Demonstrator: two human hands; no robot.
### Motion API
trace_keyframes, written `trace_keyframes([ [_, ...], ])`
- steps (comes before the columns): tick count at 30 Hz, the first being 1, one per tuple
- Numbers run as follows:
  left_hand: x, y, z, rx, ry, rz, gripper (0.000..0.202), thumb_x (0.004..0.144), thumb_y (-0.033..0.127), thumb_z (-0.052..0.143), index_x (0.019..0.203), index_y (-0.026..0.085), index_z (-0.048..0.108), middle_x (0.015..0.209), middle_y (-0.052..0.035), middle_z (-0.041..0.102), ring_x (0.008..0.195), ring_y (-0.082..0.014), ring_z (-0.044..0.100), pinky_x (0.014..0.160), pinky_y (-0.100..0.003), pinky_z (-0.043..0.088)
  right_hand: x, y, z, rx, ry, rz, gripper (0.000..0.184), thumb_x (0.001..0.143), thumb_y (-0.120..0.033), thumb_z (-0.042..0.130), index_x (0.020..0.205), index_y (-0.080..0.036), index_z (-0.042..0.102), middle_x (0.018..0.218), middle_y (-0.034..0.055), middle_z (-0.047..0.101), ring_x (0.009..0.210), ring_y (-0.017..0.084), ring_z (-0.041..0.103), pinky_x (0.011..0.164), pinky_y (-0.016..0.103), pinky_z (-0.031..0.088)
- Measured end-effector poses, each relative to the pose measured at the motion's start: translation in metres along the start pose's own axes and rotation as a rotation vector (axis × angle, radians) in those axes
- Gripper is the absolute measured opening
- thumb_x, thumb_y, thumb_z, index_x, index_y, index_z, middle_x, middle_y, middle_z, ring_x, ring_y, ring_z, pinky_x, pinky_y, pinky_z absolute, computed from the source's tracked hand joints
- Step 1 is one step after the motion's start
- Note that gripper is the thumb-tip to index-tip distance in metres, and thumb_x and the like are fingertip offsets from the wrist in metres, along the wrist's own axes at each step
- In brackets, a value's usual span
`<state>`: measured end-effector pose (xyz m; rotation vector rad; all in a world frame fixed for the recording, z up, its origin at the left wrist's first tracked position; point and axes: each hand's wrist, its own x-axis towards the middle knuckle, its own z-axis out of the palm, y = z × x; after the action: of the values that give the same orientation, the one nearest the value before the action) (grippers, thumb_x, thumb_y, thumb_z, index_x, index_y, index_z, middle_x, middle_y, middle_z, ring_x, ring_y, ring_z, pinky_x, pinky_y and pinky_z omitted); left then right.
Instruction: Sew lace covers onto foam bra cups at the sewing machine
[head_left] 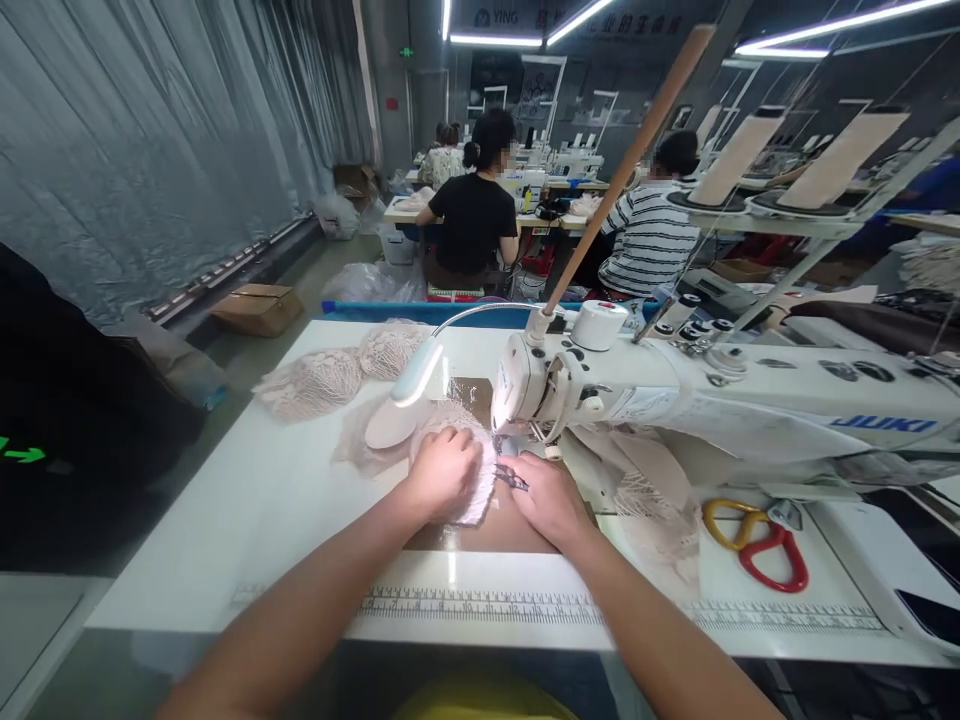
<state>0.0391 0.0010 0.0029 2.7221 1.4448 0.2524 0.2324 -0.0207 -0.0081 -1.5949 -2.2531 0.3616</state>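
Note:
A pale pink lace-covered bra cup point(474, 500) lies below the sewing machine's needle area. My left hand point(444, 472) rests on it with curled fingers, gripping the fabric near its upper edge. My right hand point(551, 495) is on the other side, closed around small dark thread snips point(513, 478) whose tip points at the cup's right edge. The white sewing machine head point(517, 385) stands just above and beyond both hands. Exactly where the blades meet the fabric is too small to tell.
More lace cups point(311, 385) lie at the table's back left. A lamp point(416, 372) on a flexible neck overhangs the work. Scissors with red and yellow handles point(776, 560) lie at right, near lace fabric point(652, 500). A printed ruler point(480, 605) runs along the front edge. Co-workers point(476, 215) sit beyond.

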Motion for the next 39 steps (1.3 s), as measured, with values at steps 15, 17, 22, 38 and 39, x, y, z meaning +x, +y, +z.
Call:
trace_keyframes([
  [15, -0.026, -0.006, -0.035, -0.676, -0.076, -0.118, 0.054, 0.076, 0.036, 0.064, 0.126, 0.016, 0.056, 0.125, -0.0127, 0.058, 0.110, -0.0272, 0.055, 0.091, -0.036, 0.045, -0.007, 0.000, 0.000, 0.537, -0.152, -0.073, 0.045, 0.082, -0.026, 0.059, 0.126, -0.022, 0.059, 0.121, 0.0080, 0.065, 0.105, 0.025, 0.063, 0.091, 0.041, 0.050],
  [17, -0.024, -0.015, -0.024, -0.809, -0.158, -0.136, 0.068, 0.073, 0.037, 0.069, 0.133, 0.014, 0.049, 0.126, -0.0141, 0.057, 0.110, -0.0268, 0.056, 0.092, -0.036, 0.045, -0.007, 0.001, 0.001, 0.609, -0.183, -0.039, 0.043, 0.082, -0.027, 0.059, 0.124, -0.020, 0.061, 0.120, 0.0087, 0.066, 0.105, 0.025, 0.063, 0.092, 0.041, 0.050],
  [22, -0.022, -0.020, -0.008, -1.082, -0.306, -0.091, 0.060, 0.074, 0.035, 0.070, 0.128, 0.015, 0.054, 0.092, -0.0054, 0.064, 0.078, -0.0154, 0.058, 0.069, -0.025, 0.045, -0.007, -0.002, -0.005, 0.767, -0.182, -0.029, 0.042, 0.083, -0.030, 0.058, 0.123, -0.020, 0.061, 0.120, 0.0084, 0.066, 0.107, 0.024, 0.062, 0.094, 0.040, 0.049],
  [38, -0.033, -0.044, -0.013, -1.353, -0.413, -0.260, 0.027, 0.075, 0.037, 0.070, 0.085, 0.012, 0.069, 0.076, -0.0040, 0.066, 0.068, -0.0122, 0.056, 0.065, -0.022, 0.043, -0.008, -0.006, -0.012, 0.629, -0.009, 0.111, 0.037, 0.079, -0.034, 0.060, 0.112, -0.017, 0.067, 0.098, 0.0070, 0.072, 0.091, 0.022, 0.066, 0.083, 0.036, 0.053],
  [39, -0.033, -0.044, -0.013, -1.348, -0.419, -0.266, 0.026, 0.076, 0.037, 0.069, 0.085, 0.012, 0.069, 0.077, -0.0043, 0.066, 0.069, -0.0123, 0.057, 0.065, -0.022, 0.043, -0.008, -0.007, -0.013, 0.619, -0.009, 0.122, 0.037, 0.079, -0.034, 0.060, 0.112, -0.018, 0.067, 0.099, 0.0070, 0.072, 0.091, 0.022, 0.066, 0.083, 0.036, 0.053],
])
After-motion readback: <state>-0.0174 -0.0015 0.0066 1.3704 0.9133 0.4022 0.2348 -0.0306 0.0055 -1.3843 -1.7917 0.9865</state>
